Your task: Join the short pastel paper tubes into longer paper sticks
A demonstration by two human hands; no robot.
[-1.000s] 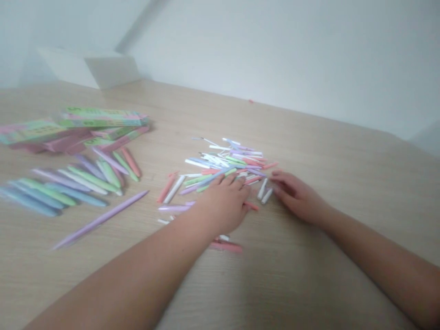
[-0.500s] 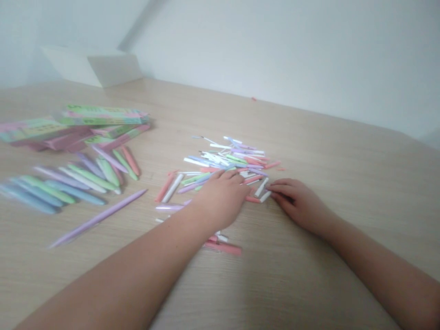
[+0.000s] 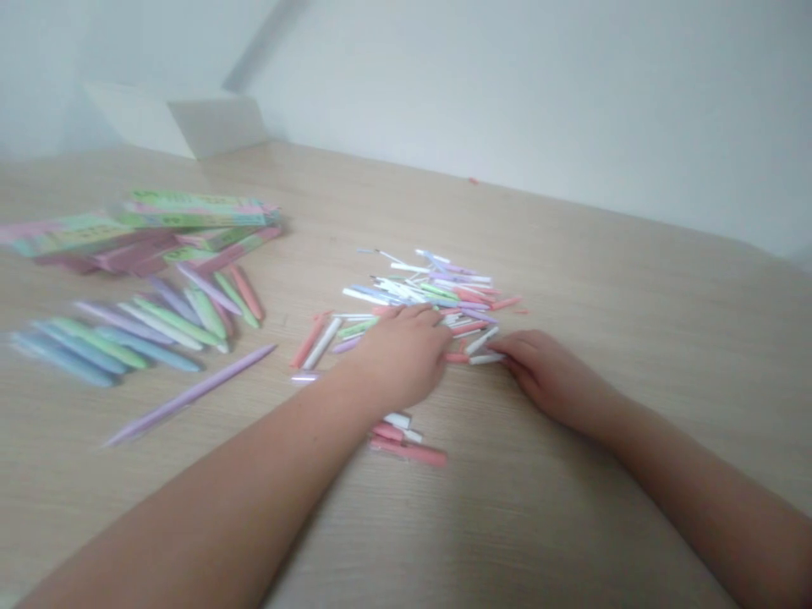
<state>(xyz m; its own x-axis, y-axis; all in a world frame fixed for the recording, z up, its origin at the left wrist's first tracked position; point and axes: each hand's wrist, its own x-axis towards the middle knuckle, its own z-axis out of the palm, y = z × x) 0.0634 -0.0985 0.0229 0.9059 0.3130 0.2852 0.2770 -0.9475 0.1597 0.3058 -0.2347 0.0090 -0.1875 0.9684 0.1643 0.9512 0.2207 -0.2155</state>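
My left hand [image 3: 409, 351] lies palm down over the near side of a pile of loose pen parts [image 3: 437, 292], its fingers reaching onto them. Beneath it some pieces are hidden, and whether it grips any does not show. To its right, my right hand [image 3: 549, 368] has its fingertips pinched at the end of a white pen part [image 3: 485, 359]. Touching that piece's other end is a short coral part [image 3: 457, 358]. Thin sticks, coloured tubes and white tubes make up the pile. Below my left wrist lie a coral pen barrel [image 3: 412, 452] and a few white pieces [image 3: 398, 419].
At left, several pastel pens [image 3: 158, 321] lie in a loose row, with a lone purple pen [image 3: 190, 396] nearer me. Behind them are printed pen boxes [image 3: 203, 208]. A white box or folded card [image 3: 219, 125] stands by the wall. One tiny red bit [image 3: 473, 180] sits at the back edge.
The white part at my right fingertips has turned to lie more level. My left hand has shifted slightly left, uncovering more white pieces below the wrist. The camera view has moved a little.
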